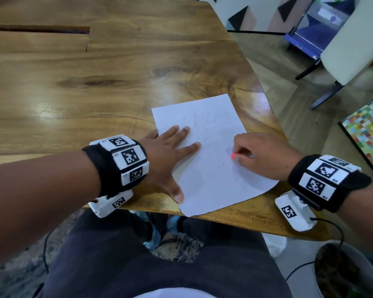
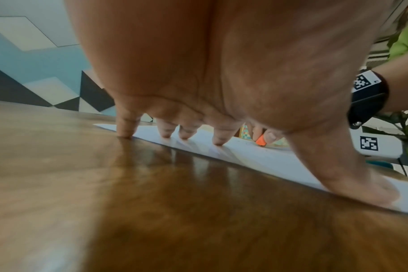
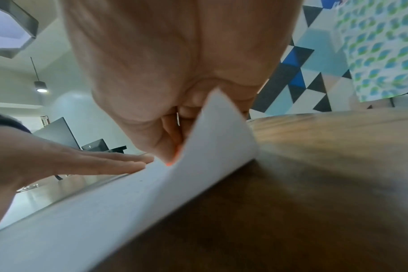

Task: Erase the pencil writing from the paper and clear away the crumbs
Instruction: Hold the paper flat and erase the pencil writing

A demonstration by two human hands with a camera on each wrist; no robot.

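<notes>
The rubbing-out step is going on. The right hand (image 1: 265,157) pinches a small orange eraser (image 1: 233,156) between thumb and fingers, and its tip touches the paper (image 1: 213,179). The left hand (image 1: 170,155) lies flat with straight, spread fingers. It presses the left side of the paper down so the sheet does not slide. It holds nothing.

The paper lies on the wood table (image 1: 95,82), near the edge close to the person. It sits a bit crooked. From the right wrist view, the right side of the paper curls up off the table beside the hand.

Faint pencil marks (image 1: 202,119) show near the top of the paper, and more faint lines run down the middle. So I think the job is only partly done. There is more to rub out.

Next, I think the eraser has to go to the marks near the top, with short, soft rubs. The left hand should press close to that spot, or the thin paper may crease or tear. The curled side needs to lie flat too. After that, the crumbs need to be brushed off.

Count: one paper, one eraser, one table, two hands. A few tiny dark specks (image 1: 221,165) lie near the eraser. They may be crumbs, but they are too small to count.
</notes>
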